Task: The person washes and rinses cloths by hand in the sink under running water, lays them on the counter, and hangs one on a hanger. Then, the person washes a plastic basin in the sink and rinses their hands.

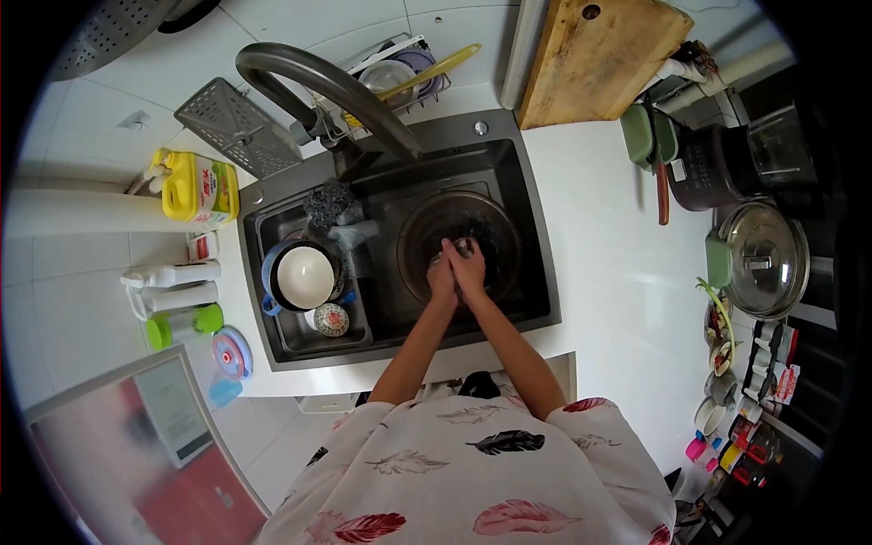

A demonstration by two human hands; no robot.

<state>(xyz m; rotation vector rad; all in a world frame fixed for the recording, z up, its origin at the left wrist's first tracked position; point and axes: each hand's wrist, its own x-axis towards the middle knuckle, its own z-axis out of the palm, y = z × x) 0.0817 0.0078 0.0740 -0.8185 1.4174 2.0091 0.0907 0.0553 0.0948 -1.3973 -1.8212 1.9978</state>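
Note:
My left hand (442, 276) and my right hand (468, 269) are pressed together with curled fingers, low over a large round dark pan (413, 218) in the sink's right basin. Between the fingers shows a small shiny object (466, 245), mostly hidden, so its kind is unclear. The pan looks dark and wet inside. To the left, the smaller basin holds a white bowl (305, 277) set in a blue-handled pot (270, 263), and a patterned round cup (331, 320) lies beside it. A grey scouring pad (329, 202) rests by the basin divider.
A curved faucet (345, 82) arches above the sink (536, 236). Left of it stand a yellow detergent jug (195, 186) and bottles. A cutting board (604, 59) leans at the back. Along the right are a dark appliance (713, 168), a glass lid (767, 259) and several jars.

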